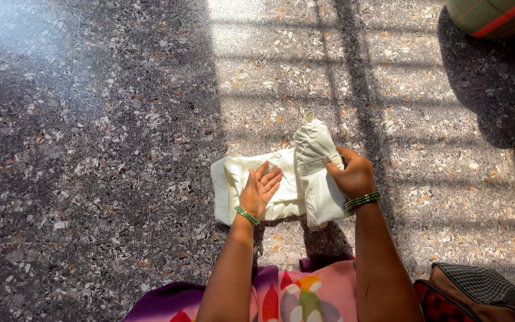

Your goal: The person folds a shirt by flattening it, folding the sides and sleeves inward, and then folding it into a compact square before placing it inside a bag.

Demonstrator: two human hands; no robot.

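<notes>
Both hands met on the white folded garment [281,185] on the speckled floor [102,149]: left hand [259,192] pressed flat, fingers spread, on its left part; right hand [353,176] pinched the upright fold, running near to far.

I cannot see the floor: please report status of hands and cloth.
Left hand flat on white garment. Right hand pinching its folded part. Nothing in the way.

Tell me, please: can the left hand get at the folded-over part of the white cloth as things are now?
Probably yes. The left hand lies flat on the white cloth, right beside the folded part that the right hand grips, and nothing lies between them.
</notes>
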